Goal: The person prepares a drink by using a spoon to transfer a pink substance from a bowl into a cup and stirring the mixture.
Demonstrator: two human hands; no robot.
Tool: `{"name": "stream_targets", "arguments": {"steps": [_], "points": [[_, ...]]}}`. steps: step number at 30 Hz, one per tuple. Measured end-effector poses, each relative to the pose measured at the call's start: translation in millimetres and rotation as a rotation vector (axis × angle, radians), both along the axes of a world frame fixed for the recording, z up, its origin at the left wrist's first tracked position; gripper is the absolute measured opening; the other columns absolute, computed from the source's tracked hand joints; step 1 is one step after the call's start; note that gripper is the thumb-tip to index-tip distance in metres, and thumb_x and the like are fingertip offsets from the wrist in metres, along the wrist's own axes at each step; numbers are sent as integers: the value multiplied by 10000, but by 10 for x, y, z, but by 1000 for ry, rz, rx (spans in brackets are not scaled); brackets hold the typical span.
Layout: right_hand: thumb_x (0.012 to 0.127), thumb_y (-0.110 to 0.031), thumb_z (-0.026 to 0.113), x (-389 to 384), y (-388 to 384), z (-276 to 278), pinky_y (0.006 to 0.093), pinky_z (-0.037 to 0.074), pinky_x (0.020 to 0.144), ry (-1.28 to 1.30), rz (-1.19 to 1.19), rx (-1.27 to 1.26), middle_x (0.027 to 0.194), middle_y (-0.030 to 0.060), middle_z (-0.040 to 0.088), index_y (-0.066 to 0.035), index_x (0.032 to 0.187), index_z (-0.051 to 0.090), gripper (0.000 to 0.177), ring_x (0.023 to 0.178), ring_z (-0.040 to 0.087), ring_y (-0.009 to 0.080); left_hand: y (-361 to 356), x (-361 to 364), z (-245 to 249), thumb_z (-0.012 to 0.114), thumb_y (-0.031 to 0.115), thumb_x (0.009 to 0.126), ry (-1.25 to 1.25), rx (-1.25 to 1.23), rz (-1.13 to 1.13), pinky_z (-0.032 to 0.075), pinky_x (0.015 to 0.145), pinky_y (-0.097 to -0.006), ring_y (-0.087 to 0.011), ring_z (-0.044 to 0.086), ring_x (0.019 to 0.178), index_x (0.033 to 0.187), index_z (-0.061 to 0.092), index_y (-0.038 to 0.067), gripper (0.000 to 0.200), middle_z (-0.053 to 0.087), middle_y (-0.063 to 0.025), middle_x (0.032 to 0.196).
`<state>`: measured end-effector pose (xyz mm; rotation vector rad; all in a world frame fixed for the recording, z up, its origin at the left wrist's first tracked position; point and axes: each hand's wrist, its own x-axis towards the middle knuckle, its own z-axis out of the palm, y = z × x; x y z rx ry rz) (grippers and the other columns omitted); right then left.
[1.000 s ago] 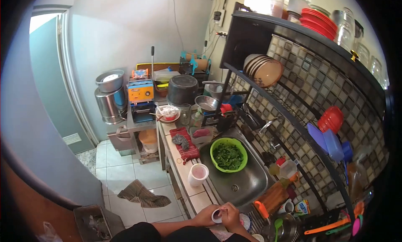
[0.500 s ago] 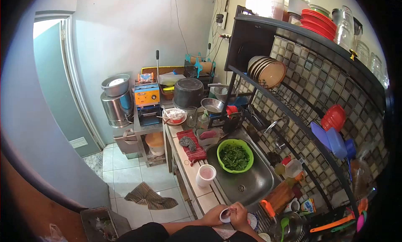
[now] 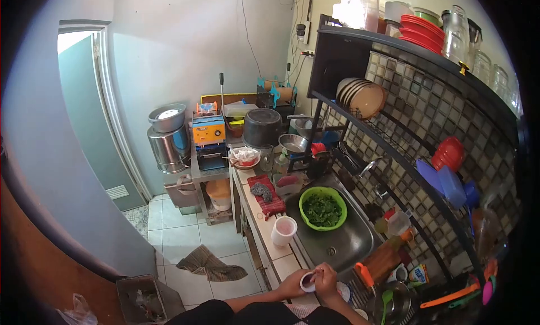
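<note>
Green basin [image 3: 303,210] of leaves [image 3: 323,211] in the sink [image 3: 343,249], white tub [image 3: 284,232] beside the sink, left hand [image 3: 291,284] holding a cup [image 3: 307,282] near the sink

Head-worn view from above; faces forward and down, hands near.

Pkt [image 3: 418,275] | reads "ma…" | rest cut off/illeg.

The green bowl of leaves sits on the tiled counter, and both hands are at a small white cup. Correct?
Not quite: the head view shows the green bowl in the sink, not on the counter. The left hand and right hand are indeed at the small white cup.
</note>
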<state>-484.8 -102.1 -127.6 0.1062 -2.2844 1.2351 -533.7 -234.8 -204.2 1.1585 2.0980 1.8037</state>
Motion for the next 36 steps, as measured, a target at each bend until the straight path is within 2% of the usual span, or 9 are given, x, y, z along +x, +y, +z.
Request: {"name": "stream_targets", "arguments": {"steps": [8,11,14,19,27,29,30,32,36], "points": [[969,-208,494,287,109,-135,396,469,600,-49,-65,-62,701,130,574,-15,821,555,251,629,623,295,-3,65,122,798,257,711,-118,-77,24,512,837,-369,-282,648,980,1171,538,55,566,628,-149,1079],[932,-171,522,423,46,8,422,479,635,-17,-31,59,774,149,591,-23,865,575,171,728,618,356,48,31,-116,817,250,699,-81,4,24,510,852,-351,-262,646,973,1222,481,37,657,625,-146,1077],[930,-142,528,522,16,-8,369,487,637,23,-77,130,746,127,586,-12,835,578,168,690,620,297,94,-21,-143,825,248,685,-75,71,20,497,867,-351,-266,626,989,1202,508,26,645,612,-144,1086],[932,-165,518,603,-41,-3,427,466,623,4,-62,134,761,144,571,-32,821,593,189,710,603,357,96,-20,-135,815,207,671,-52,52,57,480,884,-354,-258,606,1008,1190,533,21,619,596,-135,1092],[943,-169,504,671,38,-63,426,476,635,35,-61,142,763,162,585,-14,846,594,204,712,612,362,125,69,-50,808,184,706,-109,50,84,497,843,-323,-191,631,942,1120,570,38,499,651,-90,1018],[970,-187,488,609,137,-87,371,500,635,16,-53,114,774,144,614,-5,858,591,238,693,643,281,132,83,-17,818,199,710,-129,33,124,513,819,-311,-179,651,914,1101,590,45,479,673,-83,996],[970,-187,488,577,177,-73,371,500,635,1,-48,106,774,144,614,-5,858,591,238,693,643,281,119,90,11,818,196,706,-135,13,134,513,822,-313,-187,654,918,1105,593,48,482,676,-87,1005],[1005,-216,453,499,228,-29,308,526,669,-212,11,-197,816,115,633,0,898,581,273,717,658,194,89,112,102,812,194,706,-116,-38,121,507,843,-320,-198,651,944,1127,592,50,497,672,-94,1037],[1031,-253,409,383,201,46,282,540,700,-165,17,-493,850,93,627,5,935,567,317,751,653,158,90,103,66,811,201,694,-66,-49,104,491,875,-335,-227,632,1002,1177,581,54,555,656,-101,1062]]}}
